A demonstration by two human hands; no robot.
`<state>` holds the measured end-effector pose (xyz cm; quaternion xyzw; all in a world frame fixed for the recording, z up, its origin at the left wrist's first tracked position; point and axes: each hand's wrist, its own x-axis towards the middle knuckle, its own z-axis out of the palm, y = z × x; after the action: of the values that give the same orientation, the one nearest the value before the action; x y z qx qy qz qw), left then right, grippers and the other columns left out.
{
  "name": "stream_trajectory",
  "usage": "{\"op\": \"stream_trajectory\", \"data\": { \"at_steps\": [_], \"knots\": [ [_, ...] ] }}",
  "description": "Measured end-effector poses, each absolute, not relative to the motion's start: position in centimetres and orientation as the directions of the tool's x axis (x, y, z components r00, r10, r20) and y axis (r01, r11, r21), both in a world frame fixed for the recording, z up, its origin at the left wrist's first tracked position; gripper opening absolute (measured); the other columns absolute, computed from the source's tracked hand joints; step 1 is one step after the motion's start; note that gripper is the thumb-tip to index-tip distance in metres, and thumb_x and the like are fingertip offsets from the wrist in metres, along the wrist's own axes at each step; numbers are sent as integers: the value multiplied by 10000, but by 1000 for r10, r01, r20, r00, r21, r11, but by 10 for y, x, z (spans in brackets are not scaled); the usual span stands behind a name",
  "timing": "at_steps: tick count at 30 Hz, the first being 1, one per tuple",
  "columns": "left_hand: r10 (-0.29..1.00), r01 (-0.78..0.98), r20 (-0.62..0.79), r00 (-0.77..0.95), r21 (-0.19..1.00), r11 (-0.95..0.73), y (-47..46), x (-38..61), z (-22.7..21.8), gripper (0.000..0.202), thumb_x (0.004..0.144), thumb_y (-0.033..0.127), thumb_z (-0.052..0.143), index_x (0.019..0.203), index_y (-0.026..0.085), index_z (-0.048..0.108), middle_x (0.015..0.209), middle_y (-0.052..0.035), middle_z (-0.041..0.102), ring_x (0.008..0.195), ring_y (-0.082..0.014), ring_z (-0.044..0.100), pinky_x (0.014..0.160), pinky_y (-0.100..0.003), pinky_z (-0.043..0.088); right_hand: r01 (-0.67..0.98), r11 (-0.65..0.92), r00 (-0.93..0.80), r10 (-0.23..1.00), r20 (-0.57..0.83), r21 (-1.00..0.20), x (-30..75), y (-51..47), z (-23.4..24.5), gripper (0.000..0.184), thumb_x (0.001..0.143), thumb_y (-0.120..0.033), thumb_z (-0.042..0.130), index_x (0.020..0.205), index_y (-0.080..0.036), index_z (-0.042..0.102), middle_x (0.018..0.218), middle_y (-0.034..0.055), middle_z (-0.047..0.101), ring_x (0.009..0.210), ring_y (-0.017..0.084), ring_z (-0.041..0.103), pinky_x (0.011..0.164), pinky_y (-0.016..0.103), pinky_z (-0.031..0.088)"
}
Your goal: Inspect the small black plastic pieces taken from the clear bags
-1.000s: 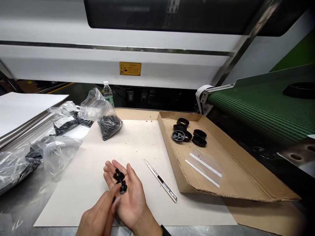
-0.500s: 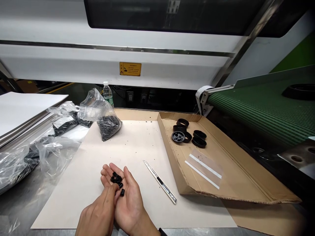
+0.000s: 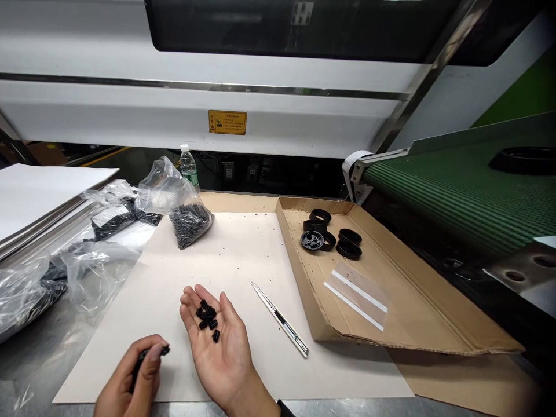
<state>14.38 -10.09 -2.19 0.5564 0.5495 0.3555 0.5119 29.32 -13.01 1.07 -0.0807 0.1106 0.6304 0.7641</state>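
Palm up over the white board, my right hand (image 3: 226, 359) carries a small heap of short black plastic pieces (image 3: 206, 314) in its slightly cupped palm. Its fingers are stretched out, with the thumb apart. To the left of it, apart from the palm, my left hand (image 3: 130, 376) is closed. A small black piece (image 3: 164, 350) shows between its thumb and fingertip, and something dark lies inside the curled fingers, mostly hidden. A silver utility knife (image 3: 280, 318) lies on the board to the right of my right hand, touched by neither hand.
A cardboard tray (image 3: 299, 272) at right holds several black rings (image 3: 348, 249) and a clear plastic sleeve (image 3: 356, 295). A bag of black pieces (image 3: 191, 223) stands at the back, near a water bottle (image 3: 189, 168). More plastic bags (image 3: 95, 272) lie left. A green conveyor (image 3: 452, 174) runs at right.
My left hand has withdrawn from the right palm, moving left and down, with a small black piece at its fingertips. My right hand stays nearly in place, its heap now uncovered.
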Motion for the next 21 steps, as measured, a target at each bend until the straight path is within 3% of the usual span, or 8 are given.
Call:
{"op": "stream_trajectory", "data": {
  "at_steps": [3,6,10,21],
  "knots": [
    [969,88,-243,52,967,238,-89,123,-35,456,633,563,721,926,225,632,663,22,613,549,-115,506,477,-165,447,-981,192,180,947,-267,19,293,-130,11,584,936,-394,476,1302,57,412,1285,261,527,1237,333,463,1081,407,355],
    [971,-8,-227,74,974,228,-86,117,-41,445,652,530,728,954,224,612,475,70,478,426,-84,404,387,-152,356,-984,179,168,949,-268,20,294,-129,11,576,937,-386,476,1306,51,408,1285,256,529,1241,328,459,1082,406,355],
    [966,20,-257,31,966,256,-90,124,-37,478,621,564,736,923,209,629,614,36,577,517,-89,454,448,-145,410,-985,172,160,950,-269,23,295,-128,11,561,936,-375,481,1302,45,416,1293,252,524,1248,323,452,1083,398,354],
    [960,42,-279,34,960,277,-91,122,-40,447,661,562,712,949,230,631,738,25,594,603,-102,482,463,-139,413,-985,171,159,946,-283,19,294,-129,13,517,935,-361,485,1259,42,471,1304,253,515,1237,323,465,1085,397,357]
  ]
}}
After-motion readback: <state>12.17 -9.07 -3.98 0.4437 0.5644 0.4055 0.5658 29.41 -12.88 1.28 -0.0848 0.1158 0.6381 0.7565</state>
